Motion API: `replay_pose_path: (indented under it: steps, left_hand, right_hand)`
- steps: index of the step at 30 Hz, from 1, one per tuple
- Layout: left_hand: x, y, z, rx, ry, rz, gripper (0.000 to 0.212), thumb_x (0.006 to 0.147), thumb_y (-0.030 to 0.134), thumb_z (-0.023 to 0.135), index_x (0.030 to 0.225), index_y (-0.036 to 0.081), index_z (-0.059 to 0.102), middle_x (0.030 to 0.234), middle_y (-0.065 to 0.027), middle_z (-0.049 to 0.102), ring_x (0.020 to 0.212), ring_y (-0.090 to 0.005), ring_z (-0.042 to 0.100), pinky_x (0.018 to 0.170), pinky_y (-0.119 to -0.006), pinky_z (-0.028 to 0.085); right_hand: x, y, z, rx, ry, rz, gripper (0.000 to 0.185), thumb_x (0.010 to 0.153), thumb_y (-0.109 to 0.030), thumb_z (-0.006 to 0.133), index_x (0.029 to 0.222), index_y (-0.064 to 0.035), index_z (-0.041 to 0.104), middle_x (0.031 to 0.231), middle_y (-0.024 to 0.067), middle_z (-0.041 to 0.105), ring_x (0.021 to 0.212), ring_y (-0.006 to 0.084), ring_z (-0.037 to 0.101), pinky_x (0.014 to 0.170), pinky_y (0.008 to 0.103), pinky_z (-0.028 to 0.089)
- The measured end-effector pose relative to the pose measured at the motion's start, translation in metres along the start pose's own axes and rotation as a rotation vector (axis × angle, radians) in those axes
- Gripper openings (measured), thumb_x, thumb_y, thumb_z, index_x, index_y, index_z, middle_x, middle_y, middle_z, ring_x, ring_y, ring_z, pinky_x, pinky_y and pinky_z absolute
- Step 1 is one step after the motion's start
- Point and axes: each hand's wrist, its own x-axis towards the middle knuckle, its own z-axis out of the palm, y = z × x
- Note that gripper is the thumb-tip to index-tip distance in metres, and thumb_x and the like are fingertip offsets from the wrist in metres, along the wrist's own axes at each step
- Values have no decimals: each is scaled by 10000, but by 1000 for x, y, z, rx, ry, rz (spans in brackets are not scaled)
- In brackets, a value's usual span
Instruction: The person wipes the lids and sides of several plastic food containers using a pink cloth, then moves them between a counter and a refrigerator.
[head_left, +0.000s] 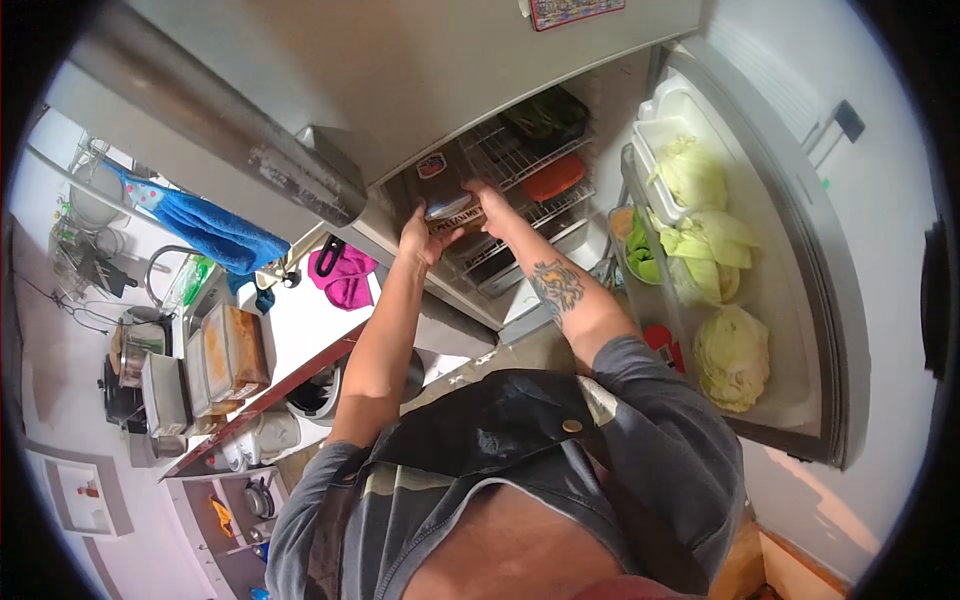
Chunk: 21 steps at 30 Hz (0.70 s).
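Both of my hands reach into the open refrigerator, around a lidded plastic container with a strip bearing writing on its front. My left hand grips its near left side, fingers passing underneath. My right hand holds the right side. Behind it on the same shelf is a brown item with a printed label. Wire shelves run to the right, with an orange-red container and dark leafy greens on them. What the held container has inside is hard to tell.
The open refrigerator door at the right carries several cabbages and a white bin. To the left, a white counter holds stacked food containers, a magenta cloth and a pot. A blue towel hangs above.
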Motion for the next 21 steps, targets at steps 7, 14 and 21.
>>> replay_pose_path:
  steps: [7,14,21]
  left_hand:
    - [49,2,-19,-99,298,165,439,923,388,282,1201,59,362,1130,-183,484,958,-340,525,700,-423,528]
    - [82,7,-46,-237,391,289,388,925,325,317,1187,43,371,1128,-193,462,981,-347,494,717,-428,523]
    - [82,16,15,1232,86,480,447,827,188,531,1220,57,364,1247,-156,382,1070,-371,415,832,-470,423]
  right_hand:
    - [22,-15,28,-431,176,50,463,770,-303,575,1112,1,505,1012,141,562,893,227,545,748,347,427]
    - [31,-9,18,-690,145,-327,440,809,-335,505,1043,36,544,983,207,592,944,301,550,797,355,417]
    - [92,-17,-89,-665,252,-566,323,812,-238,486,1041,-25,569,1019,212,570,964,313,548,795,360,434]
